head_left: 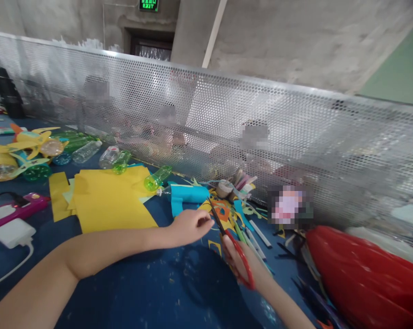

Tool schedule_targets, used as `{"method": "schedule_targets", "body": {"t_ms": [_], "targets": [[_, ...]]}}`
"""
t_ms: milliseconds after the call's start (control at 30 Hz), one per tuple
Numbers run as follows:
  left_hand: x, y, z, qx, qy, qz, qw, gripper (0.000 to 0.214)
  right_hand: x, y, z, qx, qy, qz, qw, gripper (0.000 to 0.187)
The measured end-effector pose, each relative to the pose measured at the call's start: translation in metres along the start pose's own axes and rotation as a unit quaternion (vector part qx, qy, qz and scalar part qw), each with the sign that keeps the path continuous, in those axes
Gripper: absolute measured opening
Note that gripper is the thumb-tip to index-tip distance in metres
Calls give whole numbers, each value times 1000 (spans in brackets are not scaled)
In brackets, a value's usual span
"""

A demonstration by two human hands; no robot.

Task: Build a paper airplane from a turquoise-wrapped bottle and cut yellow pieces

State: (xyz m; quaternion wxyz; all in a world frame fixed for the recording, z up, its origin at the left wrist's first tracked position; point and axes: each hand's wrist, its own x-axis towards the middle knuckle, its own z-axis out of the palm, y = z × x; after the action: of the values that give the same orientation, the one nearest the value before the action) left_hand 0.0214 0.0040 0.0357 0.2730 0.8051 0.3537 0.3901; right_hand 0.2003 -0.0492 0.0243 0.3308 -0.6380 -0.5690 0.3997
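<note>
My right hand (242, 262) grips red-handled scissors (227, 240), whose dark blades point up and left toward my left hand. My left hand (189, 226) reaches across the blue table (141, 283), its fingers curled in a pinch near the blade tips; what it pinches is too small to make out. Just beyond both hands lie a light blue paper piece (187, 194) and a heap of coloured paper scraps (232, 210).
Yellow paper sheets (110, 198) lie to the left, with plastic bottles (86, 151) and a yellow craft model (24, 148) behind them. A white charger (13, 232) and a pink device (11, 211) sit far left. A red glossy object (364, 278) fills the right. A perforated metal screen (227, 119) borders the table.
</note>
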Motion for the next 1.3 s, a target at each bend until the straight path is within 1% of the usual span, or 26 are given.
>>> {"method": "schedule_targets", "body": {"t_ms": [67, 133, 233, 300, 367, 400, 533, 633, 767, 867, 967, 1100, 1200, 1300], "targets": [[-9, 7, 8, -69, -73, -39, 994, 37, 1, 2, 1, -4, -7, 7, 1000, 46], [-16, 8, 18, -177, -138, -99, 969, 40, 1, 3, 2, 1, -11, 10, 1000, 47], [-20, 5, 32, -307, -167, -175, 921, 35, 0, 2, 6, 11, -9, 2, 1000, 50], [-19, 3, 37, -373, -164, -225, 885, 34, -2, 1, 9, 21, -9, -7, 1000, 52], [-18, 4, 36, -416, -147, -253, 861, 36, -4, 0, 12, 36, -10, -11, 999, 54], [-17, 5, 34, -431, -131, -253, 856, 38, -6, -1, 14, 44, -12, -13, 999, 55], [-15, 5, 28, -474, -52, -214, 852, 44, -12, -8, 18, 69, -19, -24, 997, 57], [-14, 1, 29, -511, -17, -199, 836, 45, -14, -12, 19, 79, -20, -25, 996, 58], [-10, -4, 29, -525, 1, -191, 830, 43, -14, -14, 20, 86, -20, -30, 996, 58], [-7, 0, 24, -526, 17, -196, 827, 46, -12, -11, 22, 90, -18, -18, 996, 56], [-6, 5, 19, -523, 48, -204, 826, 46, -11, -8, 23, 92, -20, -4, 996, 55], [-4, 6, 17, -522, 78, -196, 827, 43, -13, -6, 24, 94, -27, -16, 995, 57], [-1, 3, 16, -519, 96, -211, 823, 43, -13, -5, 24, 92, -35, -20, 995, 59], [1, 2, 15, -519, 99, -235, 815, 44, -13, -5, 25, 92, -36, -17, 995, 60]]}}
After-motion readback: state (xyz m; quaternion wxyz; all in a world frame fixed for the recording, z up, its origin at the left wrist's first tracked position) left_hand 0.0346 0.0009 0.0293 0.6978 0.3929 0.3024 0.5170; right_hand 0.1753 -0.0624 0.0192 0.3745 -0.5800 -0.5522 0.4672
